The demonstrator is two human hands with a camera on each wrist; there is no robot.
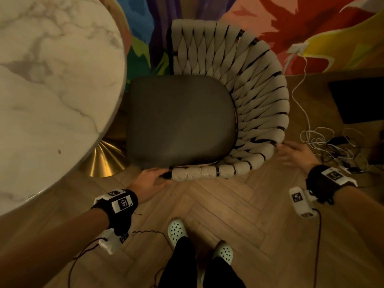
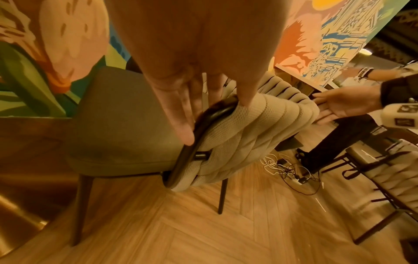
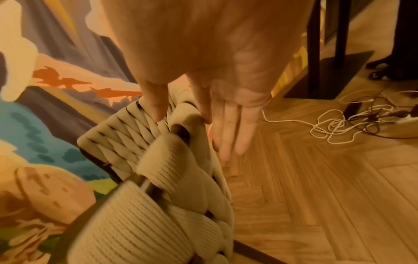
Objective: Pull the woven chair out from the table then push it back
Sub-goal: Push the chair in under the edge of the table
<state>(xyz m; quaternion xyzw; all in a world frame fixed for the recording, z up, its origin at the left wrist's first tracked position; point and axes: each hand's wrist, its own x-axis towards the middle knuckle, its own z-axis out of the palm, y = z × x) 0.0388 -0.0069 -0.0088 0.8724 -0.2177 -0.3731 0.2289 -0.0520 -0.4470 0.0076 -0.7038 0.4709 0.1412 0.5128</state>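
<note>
While the woven chair (image 1: 207,113) stands beside the marble table (image 1: 52,90) (seat edge near the tabletop), the left hand (image 1: 149,179) lies flat-fingered on its dark frame end and the right hand (image 1: 295,152) rests, fingers straight, against the woven back

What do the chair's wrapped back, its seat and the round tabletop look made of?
Chair back: thick beige knitted cord, ribbed, wound around a dark, probably metal frame. Seat: smooth dark matte upholstery, maybe leather or fabric. Tabletop: polished white stone with grey veins, probably marble.
</note>
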